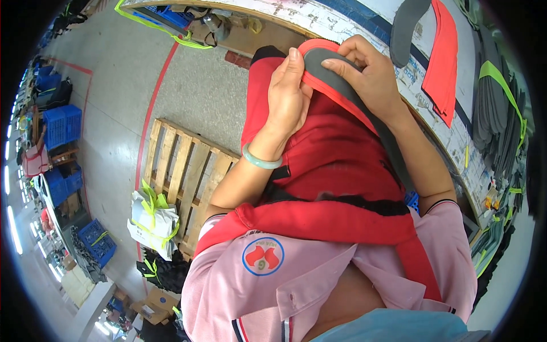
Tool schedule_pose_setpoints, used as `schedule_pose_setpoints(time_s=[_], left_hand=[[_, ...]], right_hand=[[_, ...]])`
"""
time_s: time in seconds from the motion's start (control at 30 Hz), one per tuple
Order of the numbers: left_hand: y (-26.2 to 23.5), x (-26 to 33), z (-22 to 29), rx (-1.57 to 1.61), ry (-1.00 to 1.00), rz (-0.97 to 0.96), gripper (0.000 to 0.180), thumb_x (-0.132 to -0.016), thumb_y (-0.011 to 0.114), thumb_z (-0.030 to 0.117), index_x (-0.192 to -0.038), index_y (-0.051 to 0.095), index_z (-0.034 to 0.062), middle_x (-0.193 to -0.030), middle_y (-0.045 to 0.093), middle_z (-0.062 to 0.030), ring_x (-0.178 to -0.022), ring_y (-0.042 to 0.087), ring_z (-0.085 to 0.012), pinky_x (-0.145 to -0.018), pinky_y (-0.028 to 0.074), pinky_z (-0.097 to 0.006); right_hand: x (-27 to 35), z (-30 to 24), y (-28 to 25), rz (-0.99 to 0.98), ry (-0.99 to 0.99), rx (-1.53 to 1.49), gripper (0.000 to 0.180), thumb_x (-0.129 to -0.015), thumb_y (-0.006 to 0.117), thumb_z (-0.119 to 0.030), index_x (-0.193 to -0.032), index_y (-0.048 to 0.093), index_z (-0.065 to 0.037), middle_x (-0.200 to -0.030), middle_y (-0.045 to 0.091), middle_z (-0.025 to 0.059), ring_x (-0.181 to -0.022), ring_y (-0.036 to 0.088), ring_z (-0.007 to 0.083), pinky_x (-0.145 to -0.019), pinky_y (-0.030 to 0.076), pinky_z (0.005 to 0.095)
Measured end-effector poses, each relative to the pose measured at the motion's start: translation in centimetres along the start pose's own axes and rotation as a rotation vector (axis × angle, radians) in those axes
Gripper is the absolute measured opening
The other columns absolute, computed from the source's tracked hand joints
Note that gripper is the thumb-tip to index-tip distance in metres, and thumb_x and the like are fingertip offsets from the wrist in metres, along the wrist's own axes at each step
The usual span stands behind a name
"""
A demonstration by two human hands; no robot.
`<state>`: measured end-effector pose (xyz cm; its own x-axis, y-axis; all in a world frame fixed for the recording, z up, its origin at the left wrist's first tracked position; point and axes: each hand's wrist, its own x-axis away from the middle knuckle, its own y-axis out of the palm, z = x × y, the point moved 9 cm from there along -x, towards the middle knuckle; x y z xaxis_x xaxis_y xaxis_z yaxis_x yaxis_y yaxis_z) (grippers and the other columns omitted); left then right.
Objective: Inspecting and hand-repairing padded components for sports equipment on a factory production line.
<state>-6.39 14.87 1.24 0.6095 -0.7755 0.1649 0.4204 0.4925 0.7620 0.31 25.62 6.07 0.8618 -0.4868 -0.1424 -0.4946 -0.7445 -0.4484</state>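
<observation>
**Both hands on a grey strap at the top of a red fabric piece**

At the far left, blue crates (62, 124) stand along the floor's edge. Nearer, a wooden pallet (185, 171) lies on the grey floor, and a white bundle (152, 219) tied with yellow-green tape rests against its lower left corner.

The left hand (288, 97), with a pale green bangle (261, 161) at the wrist, lies flat against the red fabric (333, 151). Its fingers (293, 65) are pressed together and point up, the tips touching the edge of the grey strap (342, 85) where red piping runs round the strap's curved end. The fabric hangs in front of the person's chest, down to the pink shirt (319, 279), with a black band across its lower part.

The right hand (370, 77) comes in from the right and pinches the strap's upper end, thumb on the grey face and fingers curled behind it. The strap runs down and to the right under this hand.

Behind the hands curves the worktop (427, 108). On it lie another grey strap piece (404, 28) and, just beside it, orange-red fabric pieces (444, 68). At the far right stands a stack of grey pieces (496, 119) tied with yellow-green tape.
</observation>
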Motion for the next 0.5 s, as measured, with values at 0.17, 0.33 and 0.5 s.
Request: schedule_pose_setpoints(time_s=[0.17,0.33,0.5], left_hand=[[-0.6,0.1,-0.2,-0.078,0.05,0.025,0.039,-0.103,0.038,0.034,-0.11,0.056,-0.0003,-0.1,0.06,-0.0042,-0.088,0.057,-0.0089,-0.075,0.047,-0.021],[-2.1,0.0,-0.8,-0.241,0.064,0.024,0.038,-0.103,0.04,0.036,-0.103,0.059,0.0036,-0.089,0.057,0.0023,-0.075,0.049,-0.0017,-0.062,0.039,-0.016],[-2.3,0.7,-2.1,-0.204,-0.006,0.046,0.037,-0.103,0.039,0.03,-0.115,0.055,-0.0008,-0.112,0.06,-0.0087,-0.106,0.056,-0.0162,-0.094,0.044,-0.031]], right_hand=[[-0.1,0.3,0.3,0.035,0.011,0.011,0.03,-0.08,0.075,-0.027,-0.084,0.057,-0.004,-0.064,0.061,0.003,-0.057,0.054,0.0069,-0.054,0.044,0.0233],[0.7,1.4,0.6,0.052,0.078,0.129,0.03,-0.082,0.073,-0.032,-0.088,0.066,-0.004,-0.067,0.064,0.0051,-0.06,0.055,0.0075,-0.056,0.044,0.0227],[1.7,2.2,2.3,-0.08,0.26,-0.111,0.033,-0.083,0.072,-0.034,-0.095,0.072,-0.004,-0.071,0.065,0.0028,-0.065,0.055,0.0061,-0.059,0.044,0.0229]])
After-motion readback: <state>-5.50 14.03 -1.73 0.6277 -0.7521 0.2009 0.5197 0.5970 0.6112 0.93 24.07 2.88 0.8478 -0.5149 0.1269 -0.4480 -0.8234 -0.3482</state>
